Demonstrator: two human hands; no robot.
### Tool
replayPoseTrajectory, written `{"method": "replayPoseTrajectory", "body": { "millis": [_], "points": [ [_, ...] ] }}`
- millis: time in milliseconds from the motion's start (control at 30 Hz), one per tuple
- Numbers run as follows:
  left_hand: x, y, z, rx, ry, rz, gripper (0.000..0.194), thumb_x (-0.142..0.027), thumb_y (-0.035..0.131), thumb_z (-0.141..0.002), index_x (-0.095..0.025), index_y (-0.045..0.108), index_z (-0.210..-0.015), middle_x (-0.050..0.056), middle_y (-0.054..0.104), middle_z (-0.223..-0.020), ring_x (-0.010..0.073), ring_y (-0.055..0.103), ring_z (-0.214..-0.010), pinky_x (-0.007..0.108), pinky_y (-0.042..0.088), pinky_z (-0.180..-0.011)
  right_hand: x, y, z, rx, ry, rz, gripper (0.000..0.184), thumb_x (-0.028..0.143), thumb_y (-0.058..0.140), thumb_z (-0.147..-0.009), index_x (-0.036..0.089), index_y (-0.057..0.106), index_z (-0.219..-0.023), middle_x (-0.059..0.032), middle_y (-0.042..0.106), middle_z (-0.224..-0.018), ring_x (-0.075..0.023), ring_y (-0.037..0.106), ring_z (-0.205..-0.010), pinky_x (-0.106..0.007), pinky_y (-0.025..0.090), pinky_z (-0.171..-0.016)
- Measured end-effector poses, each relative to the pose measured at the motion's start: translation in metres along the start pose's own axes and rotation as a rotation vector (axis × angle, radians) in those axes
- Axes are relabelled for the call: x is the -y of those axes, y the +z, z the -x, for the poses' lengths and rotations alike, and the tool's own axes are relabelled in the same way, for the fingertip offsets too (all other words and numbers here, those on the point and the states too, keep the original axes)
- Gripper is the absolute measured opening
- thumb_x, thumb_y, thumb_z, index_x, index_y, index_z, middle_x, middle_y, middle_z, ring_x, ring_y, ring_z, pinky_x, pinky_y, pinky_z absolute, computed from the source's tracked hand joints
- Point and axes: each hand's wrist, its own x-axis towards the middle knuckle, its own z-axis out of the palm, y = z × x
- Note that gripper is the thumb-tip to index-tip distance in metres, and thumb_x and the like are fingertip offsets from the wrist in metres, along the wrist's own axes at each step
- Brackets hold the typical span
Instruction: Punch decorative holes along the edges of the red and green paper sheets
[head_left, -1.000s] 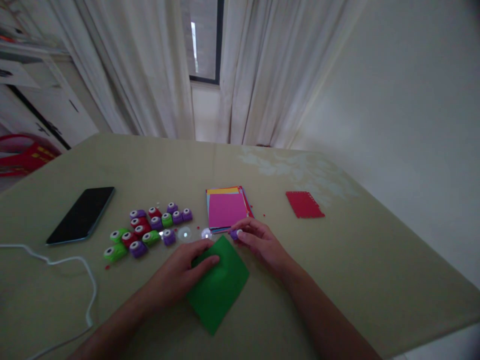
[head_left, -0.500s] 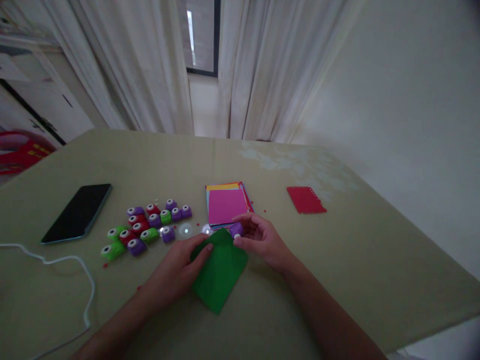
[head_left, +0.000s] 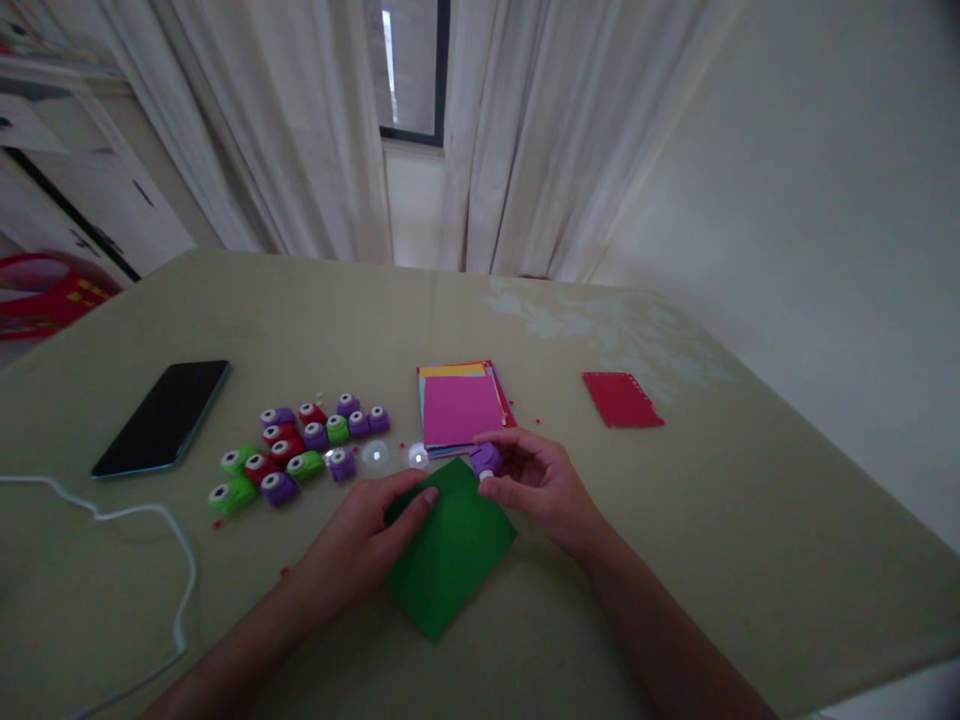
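Note:
My left hand (head_left: 379, 525) pinches the left corner of a green sheet of paper (head_left: 454, 555), thumb on top and fingers beneath. Between the thumb and fingers of my right hand (head_left: 544, 485) is a small purple craft punch (head_left: 486, 459) with a white button, held close to the sheet's upper corner. Whether the paper sits in the punch's slot, I cannot tell. Just beyond lies a stack of coloured paper (head_left: 461, 412), pink on top. Left of my hands, several green, red and purple craft punches (head_left: 285, 450) stand grouped on the table.
A black tablet (head_left: 161, 418) lies at the left, with a white cable (head_left: 184, 570) nearer me. To the right is a red paper sheet (head_left: 622, 400) with punched edges. Two clear round discs (head_left: 376, 456) and tiny red paper bits lie about on the tablecloth (head_left: 712, 540).
The green sheet has turned slightly and shows more of its right side. My right hand has tilted the purple punch, so more of it shows. The view has shifted a little.

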Motion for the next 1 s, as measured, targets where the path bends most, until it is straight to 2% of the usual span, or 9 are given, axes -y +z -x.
{"method": "replayPoseTrajectory", "body": {
  "millis": [233, 567, 733, 867, 1000],
  "points": [
    [-0.0018, 0.0002, 0.0012, 0.017, 0.009, -0.029, 0.035, -0.047, 0.051, -0.106, -0.027, 0.079, -0.115, -0.001, 0.08, -0.092, 0.0206, 0.07, -0.08, 0.026, 0.05, -0.065, 0.0001, 0.0012, 0.0016, 0.012, -0.005, 0.059, 0.048, 0.033, 0.097, -0.075, 0.023, 0.08, -0.119, -0.0065, 0.077, -0.104, -0.019, 0.069, -0.089, -0.033, 0.057, -0.083],
    [-0.0098, 0.0012, 0.0013, 0.06, 0.002, -0.009, 0.035, -0.048, 0.051, -0.105, -0.025, 0.076, -0.097, -0.002, 0.075, -0.079, 0.0185, 0.065, -0.07, 0.025, 0.047, -0.062, -0.0009, 0.0028, 0.0023, 0.069, 0.003, 0.096, 0.046, 0.036, 0.096, -0.076, 0.022, 0.079, -0.116, -0.0061, 0.076, -0.101, -0.0194, 0.068, -0.089, -0.034, 0.057, -0.083],
    [-0.0077, 0.0011, -0.0008, 0.061, 0.012, -0.006, 0.036, -0.046, 0.051, -0.106, -0.022, 0.076, -0.097, -0.001, 0.075, -0.08, 0.0171, 0.064, -0.068, 0.025, 0.045, -0.06, -0.0012, 0.0011, 0.0023, 0.068, 0.042, 0.147, 0.042, 0.035, 0.097, -0.074, 0.022, 0.074, -0.107, -0.0042, 0.073, -0.1, -0.0182, 0.067, -0.087, -0.032, 0.055, -0.08],
    [-0.0065, -0.0006, -0.002, 0.073, 0.022, -0.028, 0.037, -0.046, 0.05, -0.107, -0.021, 0.078, -0.106, -0.001, 0.075, -0.081, 0.0174, 0.066, -0.069, 0.027, 0.045, -0.062, -0.0017, 0.0011, 0.0023, 0.088, 0.07, 0.195, 0.044, 0.034, 0.097, -0.074, 0.022, 0.07, -0.107, -0.0036, 0.072, -0.099, -0.0177, 0.066, -0.087, -0.031, 0.054, -0.08],
    [-0.0059, -0.0029, -0.001, 0.08, 0.037, -0.088, 0.035, -0.044, 0.051, -0.107, -0.023, 0.079, -0.107, -0.001, 0.077, -0.083, 0.0181, 0.067, -0.073, 0.028, 0.045, -0.066, -0.0028, 0.0016, 0.0022, 0.088, 0.09, 0.18, 0.045, 0.035, 0.097, -0.074, 0.022, 0.07, -0.108, -0.0035, 0.071, -0.1, -0.0177, 0.065, -0.086, -0.032, 0.053, -0.08]
  ]
}}
